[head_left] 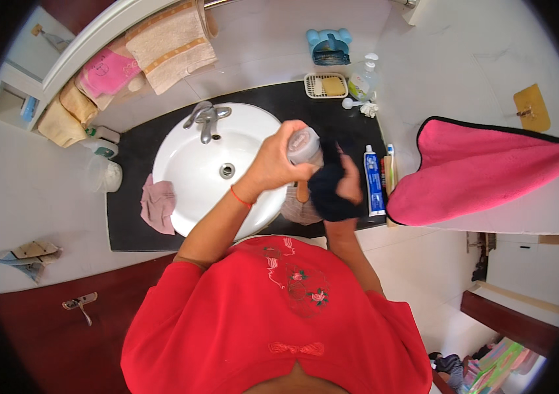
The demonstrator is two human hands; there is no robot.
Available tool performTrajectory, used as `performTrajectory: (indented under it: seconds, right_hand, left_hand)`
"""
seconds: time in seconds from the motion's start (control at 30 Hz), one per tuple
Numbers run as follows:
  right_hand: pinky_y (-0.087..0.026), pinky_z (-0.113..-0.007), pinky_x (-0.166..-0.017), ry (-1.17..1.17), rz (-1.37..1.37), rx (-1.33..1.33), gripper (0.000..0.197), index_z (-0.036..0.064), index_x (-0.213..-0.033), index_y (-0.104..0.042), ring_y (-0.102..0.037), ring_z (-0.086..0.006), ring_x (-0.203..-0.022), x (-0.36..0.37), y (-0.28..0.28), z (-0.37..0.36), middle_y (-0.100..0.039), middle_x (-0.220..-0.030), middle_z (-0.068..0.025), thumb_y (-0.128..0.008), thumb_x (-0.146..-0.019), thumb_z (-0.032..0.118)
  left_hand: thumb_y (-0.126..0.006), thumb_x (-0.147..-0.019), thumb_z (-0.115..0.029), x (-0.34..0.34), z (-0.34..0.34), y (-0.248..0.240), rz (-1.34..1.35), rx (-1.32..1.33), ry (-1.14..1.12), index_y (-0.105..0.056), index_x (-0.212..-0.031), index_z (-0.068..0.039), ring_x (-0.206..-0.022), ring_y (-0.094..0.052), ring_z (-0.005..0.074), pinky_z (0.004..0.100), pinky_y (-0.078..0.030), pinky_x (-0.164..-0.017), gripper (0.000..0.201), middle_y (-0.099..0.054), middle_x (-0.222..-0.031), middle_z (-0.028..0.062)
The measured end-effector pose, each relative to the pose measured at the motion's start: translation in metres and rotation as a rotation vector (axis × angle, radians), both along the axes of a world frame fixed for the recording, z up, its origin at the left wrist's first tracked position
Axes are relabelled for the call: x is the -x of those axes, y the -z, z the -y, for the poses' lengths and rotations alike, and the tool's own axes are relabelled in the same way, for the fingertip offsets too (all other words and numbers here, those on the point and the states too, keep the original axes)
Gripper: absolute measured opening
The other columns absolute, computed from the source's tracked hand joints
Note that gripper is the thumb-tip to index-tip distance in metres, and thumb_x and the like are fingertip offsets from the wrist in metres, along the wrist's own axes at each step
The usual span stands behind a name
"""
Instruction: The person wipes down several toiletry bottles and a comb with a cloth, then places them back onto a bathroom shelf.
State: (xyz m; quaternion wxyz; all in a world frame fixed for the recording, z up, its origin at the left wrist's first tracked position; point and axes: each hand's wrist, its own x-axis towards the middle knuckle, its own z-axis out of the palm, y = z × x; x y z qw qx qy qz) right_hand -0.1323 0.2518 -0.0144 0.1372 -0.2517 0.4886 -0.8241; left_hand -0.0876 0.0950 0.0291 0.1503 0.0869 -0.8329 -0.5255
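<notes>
My left hand (pixel 273 157), with a red string at its wrist, is wrapped around a small translucent plastic container (pixel 303 146) over the right rim of the white sink (pixel 171 154). Its round end faces up toward me. Just to the right, my right hand (pixel 350 184) grips a dark cloth (pixel 328 194), which is bunched up and blurred; part of the cloth hangs beside the container. Below the hands, a brown handle-like piece (pixel 302 192) and a clear, crinkled plastic item (pixel 299 210) show partly on the counter's edge.
A faucet (pixel 207 120) stands behind the basin. Along the black counter (pixel 273 98) are a soap dish (pixel 325 86), a pump bottle (pixel 363 80), a toothpaste tube (pixel 374 180) and a pink rag (pixel 158 205). A pink towel (pixel 476 174) hangs at the right.
</notes>
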Motion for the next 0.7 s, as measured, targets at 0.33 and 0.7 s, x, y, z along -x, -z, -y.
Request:
performTrajectory:
  seconds: [0.33,0.7]
  right_hand:
    - [-0.042,-0.031,-0.093,-0.157,0.194,-0.028,0.042,-0.0016,-0.124,-0.046,-0.054,-0.0193,-0.106,-0.029,0.027,0.034,-0.056,-0.116,-0.0107,-0.033,-0.098,0.029]
    - [-0.038,-0.035,-0.097,-0.097,0.358,-0.131,0.035,0.0044,-0.118,-0.050,-0.050,-0.0259,-0.112,-0.007,0.032,0.019,-0.056,-0.116,-0.0110,-0.042,-0.093,0.027]
  left_hand:
    - [-0.072,-0.055,-0.010,-0.028,0.021,-0.027,-0.021,0.343,0.439,-0.046,-0.112,-0.003,-0.090,-0.057,0.0299,0.0327,-0.046,-0.079,0.064,-0.054,-0.100,0.0143]
    - [-0.078,-0.061,-0.022,-0.019,0.019,0.008,-0.052,-0.442,0.015,-0.050,-0.114,-0.001,-0.092,-0.056,0.0128,0.0264,-0.045,-0.082,0.064,-0.059,-0.099,0.0060]
